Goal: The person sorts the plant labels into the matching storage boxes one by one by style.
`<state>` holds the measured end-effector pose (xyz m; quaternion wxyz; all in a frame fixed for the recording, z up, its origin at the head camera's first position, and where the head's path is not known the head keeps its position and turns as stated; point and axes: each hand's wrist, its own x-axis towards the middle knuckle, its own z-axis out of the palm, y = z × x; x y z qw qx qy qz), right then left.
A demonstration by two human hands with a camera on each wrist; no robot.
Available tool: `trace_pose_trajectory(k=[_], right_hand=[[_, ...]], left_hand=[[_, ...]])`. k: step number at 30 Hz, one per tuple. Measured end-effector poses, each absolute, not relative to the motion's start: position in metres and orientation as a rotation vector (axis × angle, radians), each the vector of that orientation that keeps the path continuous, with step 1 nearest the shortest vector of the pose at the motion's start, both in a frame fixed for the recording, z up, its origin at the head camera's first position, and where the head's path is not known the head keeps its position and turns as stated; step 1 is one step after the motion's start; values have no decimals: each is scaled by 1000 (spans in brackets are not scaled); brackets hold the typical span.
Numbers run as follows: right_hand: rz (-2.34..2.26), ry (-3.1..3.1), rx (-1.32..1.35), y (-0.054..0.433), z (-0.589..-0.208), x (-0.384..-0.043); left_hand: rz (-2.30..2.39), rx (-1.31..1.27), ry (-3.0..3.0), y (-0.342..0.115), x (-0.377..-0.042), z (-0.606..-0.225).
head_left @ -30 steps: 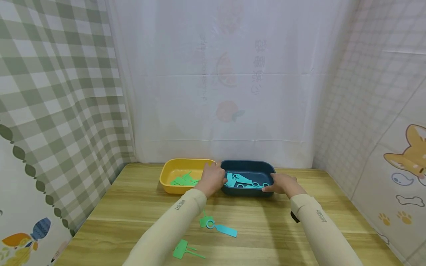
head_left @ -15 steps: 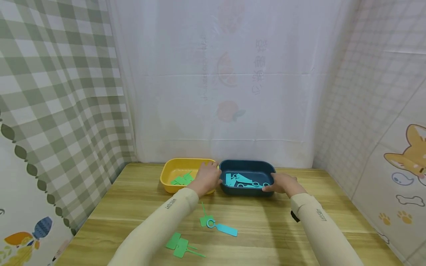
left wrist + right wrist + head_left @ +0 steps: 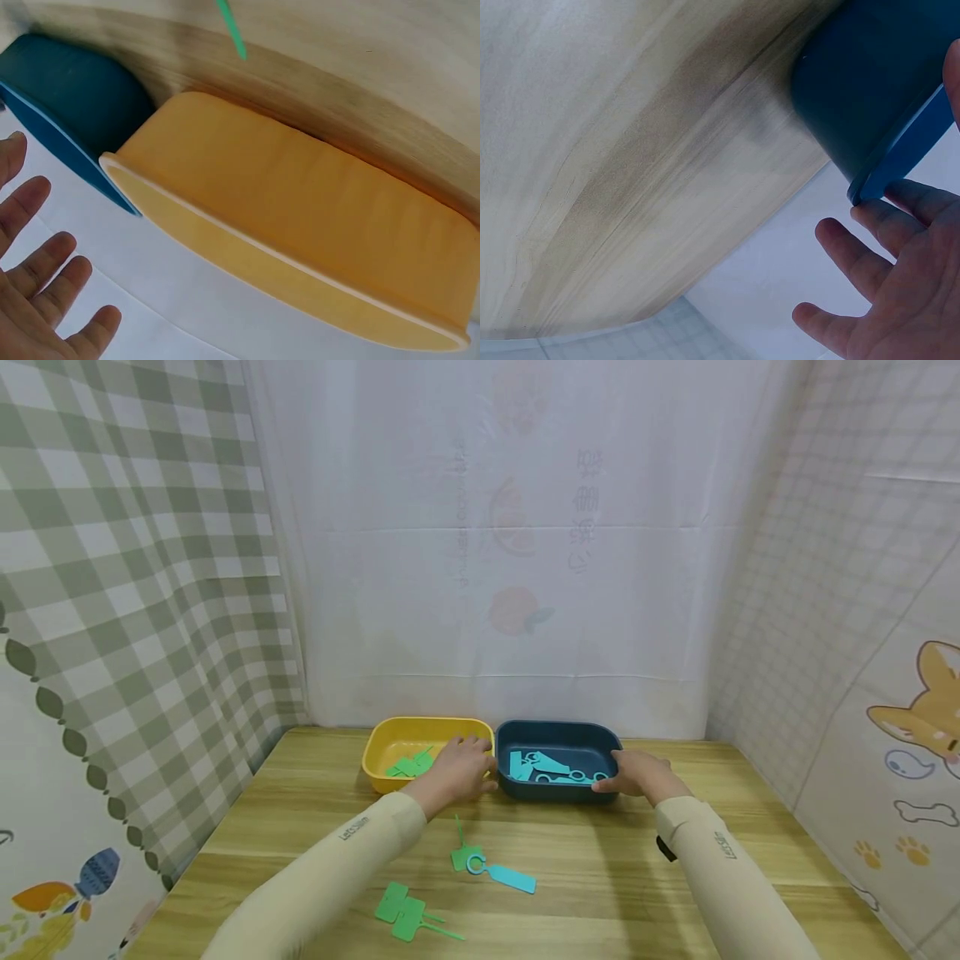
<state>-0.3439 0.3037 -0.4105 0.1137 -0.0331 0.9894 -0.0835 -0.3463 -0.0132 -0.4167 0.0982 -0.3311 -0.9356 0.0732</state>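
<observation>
In the head view, my left hand (image 3: pixel 465 770) hovers at the front right corner of a yellow bin (image 3: pixel 390 783), fingers spread and holding nothing. Apart from both bins, its fingers also show in the left wrist view. My right hand (image 3: pixel 639 774) touches the right end of a dark blue bin (image 3: pixel 558 794), thumb at the front and fingers at the rim; the right wrist view shows the fingers fairly straight. Green tags (image 3: pixel 411 766) lie in the yellow bin, turquoise ring-ended tags (image 3: pixel 551 764) in the blue one. The bins stand side by side, ends nearly touching.
Nearer on the wooden table (image 3: pixel 600 893) lie a blue ring-ended tag (image 3: pixel 512 878), a green tag (image 3: pixel 465 857) beside it, and two overlapping green tags (image 3: pixel 408 918). A white curtain (image 3: pixel 390 610) hangs behind the bins, with a checked cloth (image 3: pixel 150 552) at left.
My left hand has drawn left and toward me, from between the bins. The gap between the bins has narrowed. Another green tag has come out from behind the left sleeve. My right hand has stayed put.
</observation>
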Motion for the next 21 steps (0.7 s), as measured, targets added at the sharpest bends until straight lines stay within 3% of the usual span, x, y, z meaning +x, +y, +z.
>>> trace_pose_trajectory(k=[21], right_hand=[[-243,2894,-97,302,-408,-342]], left_hand=[[225,-1503,-2737,-50,-306,-439]])
